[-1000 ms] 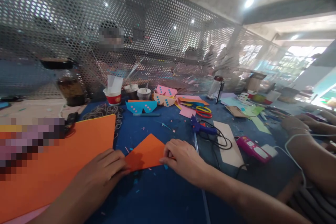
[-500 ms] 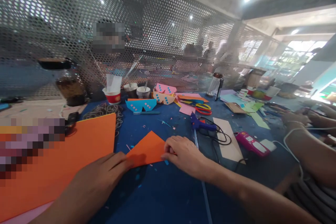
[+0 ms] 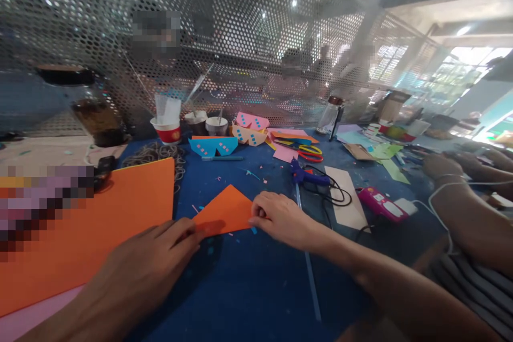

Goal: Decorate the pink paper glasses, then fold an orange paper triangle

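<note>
An orange sheet of paper folded into a triangle [image 3: 228,211] lies over the blue table, its peak pointing away from me. My left hand [image 3: 170,248] pinches its left corner, with thumb and fingers pressed together. At the right corner, my right hand [image 3: 278,219] is closed with curled fingers gripping the paper. Beneath my left forearm and beside it spreads a larger stack of orange paper [image 3: 132,214], with pink paper showing under its lower edge. Small paper scraps lie around the triangle.
A purple glue gun [image 3: 308,175] with a black cord lies right of centre, near scissors [image 3: 310,152] and a magenta device [image 3: 382,204]. Folded blue paper [image 3: 212,145], a pen [image 3: 222,158] and a red-white cup [image 3: 167,131] stand or lie farther back. Another person's arm [image 3: 460,197] rests at right.
The whole view has shifted, so the table things appear slightly higher. Both hands still hold the folded orange paper at its two corners, and its lower edge tilts a little more.
</note>
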The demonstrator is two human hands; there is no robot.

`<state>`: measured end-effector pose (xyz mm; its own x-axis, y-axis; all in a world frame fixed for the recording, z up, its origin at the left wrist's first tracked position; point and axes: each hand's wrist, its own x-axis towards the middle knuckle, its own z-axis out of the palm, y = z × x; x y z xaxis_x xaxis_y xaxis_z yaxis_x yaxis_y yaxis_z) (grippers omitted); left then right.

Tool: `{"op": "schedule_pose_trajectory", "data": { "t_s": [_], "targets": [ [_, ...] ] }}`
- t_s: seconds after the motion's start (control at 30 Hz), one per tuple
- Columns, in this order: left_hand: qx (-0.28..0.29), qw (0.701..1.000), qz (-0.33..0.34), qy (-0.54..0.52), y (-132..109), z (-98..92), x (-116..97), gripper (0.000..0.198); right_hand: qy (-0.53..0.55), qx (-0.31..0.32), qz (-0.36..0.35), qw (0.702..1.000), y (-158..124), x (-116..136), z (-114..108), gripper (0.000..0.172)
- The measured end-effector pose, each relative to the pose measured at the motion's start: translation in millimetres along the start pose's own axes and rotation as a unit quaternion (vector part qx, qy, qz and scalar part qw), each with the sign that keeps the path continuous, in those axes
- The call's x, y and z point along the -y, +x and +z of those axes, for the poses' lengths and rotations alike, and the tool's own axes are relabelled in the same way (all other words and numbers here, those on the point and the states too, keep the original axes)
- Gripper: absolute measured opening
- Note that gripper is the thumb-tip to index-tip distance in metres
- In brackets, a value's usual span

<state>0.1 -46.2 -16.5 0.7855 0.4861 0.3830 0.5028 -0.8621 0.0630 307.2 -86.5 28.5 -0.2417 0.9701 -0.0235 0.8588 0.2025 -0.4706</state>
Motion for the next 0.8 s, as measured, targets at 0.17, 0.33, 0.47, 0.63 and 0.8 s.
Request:
{"op": "schedule_pose_trajectory", "data": {
  "t_s": [0.17,0.33,0.47,0.63,0.8],
  "targets": [
    [-0.003,0.996,0.023,0.084,1,1.8,-1,0.059,0.021,0.012,-0.005,1.000,-1,-1,-4,0.010],
    [-0.005,0.997,0.036,0.074,3,-0.8,-3,0.051,0.027,0.013,-0.014,0.999,-1,-2,-5,0.012],
    [0.001,0.997,0.039,0.073,4,-1.8,-3,0.049,0.028,0.009,-0.035,0.999,-1,-6,-5,0.011],
    [0.023,0.996,0.042,0.072,4,-3.1,-1,0.047,0.062,0.019,-0.064,0.996,-3,-15,-13,0.008],
    [0.025,0.997,0.042,0.059,6,-5.8,-2,0.047,0.056,0.030,-0.097,0.993,-4,-22,-19,0.010]
  ]
}}
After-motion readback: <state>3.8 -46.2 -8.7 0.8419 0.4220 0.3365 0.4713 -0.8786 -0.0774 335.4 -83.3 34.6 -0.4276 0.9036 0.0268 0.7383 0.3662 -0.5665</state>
